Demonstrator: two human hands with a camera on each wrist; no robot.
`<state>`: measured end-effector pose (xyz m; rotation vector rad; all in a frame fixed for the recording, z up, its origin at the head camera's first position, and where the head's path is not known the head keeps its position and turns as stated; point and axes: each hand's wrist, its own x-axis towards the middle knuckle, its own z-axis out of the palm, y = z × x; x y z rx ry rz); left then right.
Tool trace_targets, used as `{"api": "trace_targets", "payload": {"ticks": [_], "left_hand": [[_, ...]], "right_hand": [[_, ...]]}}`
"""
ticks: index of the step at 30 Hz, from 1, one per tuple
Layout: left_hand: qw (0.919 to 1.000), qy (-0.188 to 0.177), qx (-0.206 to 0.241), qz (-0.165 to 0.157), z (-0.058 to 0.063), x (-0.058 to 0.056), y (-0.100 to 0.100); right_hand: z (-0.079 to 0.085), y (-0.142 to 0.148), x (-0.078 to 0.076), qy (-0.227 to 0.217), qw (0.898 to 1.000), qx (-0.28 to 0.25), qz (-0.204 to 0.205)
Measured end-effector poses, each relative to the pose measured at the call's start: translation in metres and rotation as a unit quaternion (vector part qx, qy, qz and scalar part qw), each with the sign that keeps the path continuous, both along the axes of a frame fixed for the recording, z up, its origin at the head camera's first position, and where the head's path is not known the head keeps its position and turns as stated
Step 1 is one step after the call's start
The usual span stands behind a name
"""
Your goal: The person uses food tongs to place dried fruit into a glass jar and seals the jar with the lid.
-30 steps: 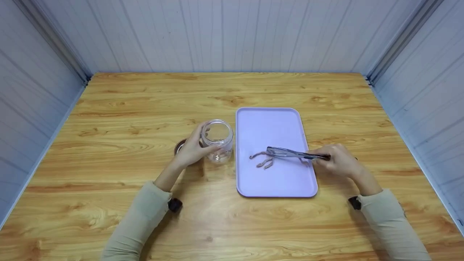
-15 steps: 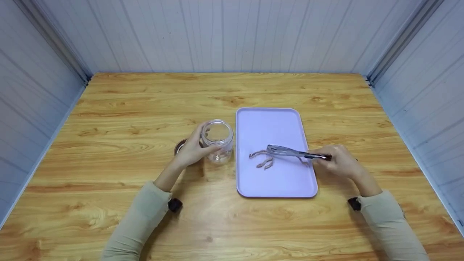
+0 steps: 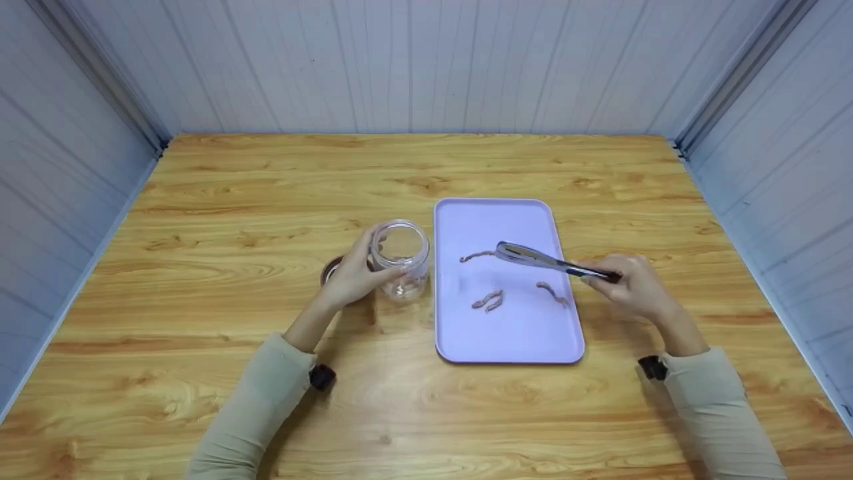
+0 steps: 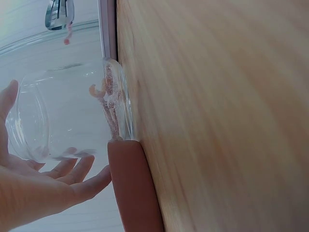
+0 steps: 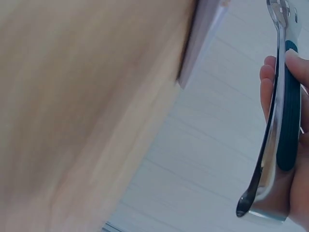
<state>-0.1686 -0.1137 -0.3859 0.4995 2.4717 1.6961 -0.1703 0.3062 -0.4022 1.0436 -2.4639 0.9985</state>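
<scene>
My left hand (image 3: 353, 275) holds a clear jar (image 3: 403, 280) that stands upright left of the lilac tray (image 3: 460, 340), thumb in front and fingers round the back. Through the wall of the jar (image 4: 72, 111), several brown twisted strips (image 4: 112, 113) show at its bottom. With my right hand (image 3: 633, 283) I grip metal tongs (image 3: 533, 257) by their dark handles (image 5: 289, 116). The tongs' tips pinch one thin brown strip (image 3: 476, 255), raised above the tray. More strips (image 3: 490, 300) lie on the tray, one of them a curved strip (image 3: 553, 293) towards its right side.
A brown lid (image 3: 330, 269) lies on the wooden table (image 3: 266, 200) just left of the jar, partly behind my left hand. In the left wrist view the lid (image 4: 135, 188) sits right beside the jar's base. Pale panel walls (image 3: 413, 67) enclose the table at the back and sides.
The tongs have risen and moved towards the back of the tray, lifting a strip off it. The right hand has shifted slightly back and right. The left hand and the jar have stayed still.
</scene>
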Motion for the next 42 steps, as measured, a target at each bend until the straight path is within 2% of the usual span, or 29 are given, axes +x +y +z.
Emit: {"api": "trace_targets", "payload": {"ticks": [6, 9, 15, 19, 21, 24, 28, 33, 42], "left_hand": [[0.9998, 0.018, 0.000, 0.007, -0.026, -0.014, -0.005], [0.9998, 0.016, -0.001, 0.011, -0.027, -0.014, -0.005], [0.9997, 0.018, -0.007, 0.016, -0.027, -0.015, -0.004], [0.9996, 0.018, -0.012, 0.016, -0.025, -0.014, -0.004], [0.9997, 0.016, -0.010, 0.013, -0.020, -0.011, -0.003], [0.9999, 0.013, -0.006, 0.006, -0.008, -0.004, -0.002], [1.0000, 0.006, -0.007, 0.003, 0.005, 0.003, 0.001], [0.9999, 0.003, -0.009, 0.005, 0.008, 0.005, 0.002], [0.9998, 0.007, -0.016, 0.010, 0.008, 0.005, 0.002]], "right_hand": [[0.032, -0.016, 0.012, 0.025, 1.000, -0.013, 0.005], [0.042, -0.019, 0.016, 0.017, 1.000, -0.014, 0.000], [0.040, -0.015, 0.007, 0.000, 1.000, -0.024, -0.010], [0.035, -0.010, -0.003, 0.014, 0.999, -0.028, -0.005], [0.036, -0.011, -0.005, 0.023, 0.999, -0.027, -0.005], [0.042, -0.018, -0.005, 0.036, 0.999, -0.023, -0.006], [0.059, -0.034, 0.001, 0.052, 0.998, -0.026, 0.003], [0.073, -0.049, 0.006, 0.063, 0.997, -0.033, 0.020], [0.078, -0.062, 0.002, 0.065, 0.997, -0.041, 0.032]]}}
